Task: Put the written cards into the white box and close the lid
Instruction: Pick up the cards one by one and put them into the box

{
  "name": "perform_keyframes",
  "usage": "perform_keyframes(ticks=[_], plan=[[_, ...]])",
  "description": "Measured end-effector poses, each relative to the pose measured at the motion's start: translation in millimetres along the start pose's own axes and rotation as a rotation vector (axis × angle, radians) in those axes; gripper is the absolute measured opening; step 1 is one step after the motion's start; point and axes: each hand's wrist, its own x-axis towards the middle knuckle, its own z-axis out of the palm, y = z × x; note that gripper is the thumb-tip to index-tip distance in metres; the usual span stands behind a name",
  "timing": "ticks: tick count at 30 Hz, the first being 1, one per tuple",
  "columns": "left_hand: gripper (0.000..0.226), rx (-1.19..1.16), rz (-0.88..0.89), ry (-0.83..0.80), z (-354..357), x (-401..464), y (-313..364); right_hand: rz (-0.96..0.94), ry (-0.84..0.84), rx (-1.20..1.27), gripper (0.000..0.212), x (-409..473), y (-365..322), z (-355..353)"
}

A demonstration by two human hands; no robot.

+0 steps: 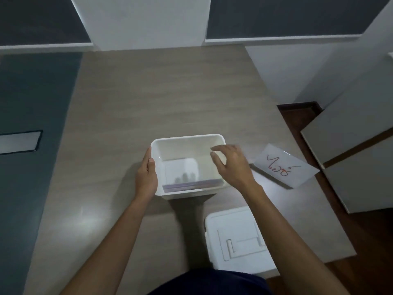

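A white box (187, 139) stands open in the middle of the wooden table. Several cards (180, 185) lie stacked flat on its bottom. My left hand (147, 173) presses flat against the box's left wall and grips it. My right hand (230, 165) hovers over the box's right rim with fingers spread and nothing in it. One white card with red writing (284, 166) lies on the table to the right of the box. The white lid (236, 237) lies flat near the table's front edge, right of my body.
The wooden table (170, 92) stretches far behind the box. Its right edge runs close to the written card, with a dark wood floor (297, 116) and pale cabinet panels (350, 162) beyond. A white pillar (144, 20) rises at the table's far end.
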Motion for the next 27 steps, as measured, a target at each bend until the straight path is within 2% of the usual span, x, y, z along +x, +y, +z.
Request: perform_keyframes(ticks=[5,9,12,15,18,22,27], plan=[[0.044,0.019,0.023,-0.014,11.3,4.4,5.3,0.278,0.204,-0.117,0.044,6.2,73.4,-28.2],[0.044,0.022,0.031,-0.029,18.3,4.1,6.7,0.502,0.187,-0.23,0.057,-1.9,129.5,-50.9],[0.044,0.018,0.044,-0.047,23.8,3.0,7.0,0.565,0.164,-0.292,0.056,-12.6,152.1,-60.0],[0.044,0.026,0.046,-0.052,29.7,0.5,10.3,0.596,0.185,-0.282,0.042,-20.2,162.5,-59.8],[0.044,0.032,0.038,-0.051,34.5,-2.9,12.1,0.586,0.271,-0.229,0.022,-23.6,157.2,-61.7],[0.044,0.025,0.038,-0.046,36.4,-6.0,14.4,0.511,0.364,-0.126,0.016,-20.6,121.0,-73.8],[0.043,0.0,0.046,-0.04,35.8,-6.4,14.9,0.131,0.549,0.02,0.014,0.0,52.1,-100.4]])
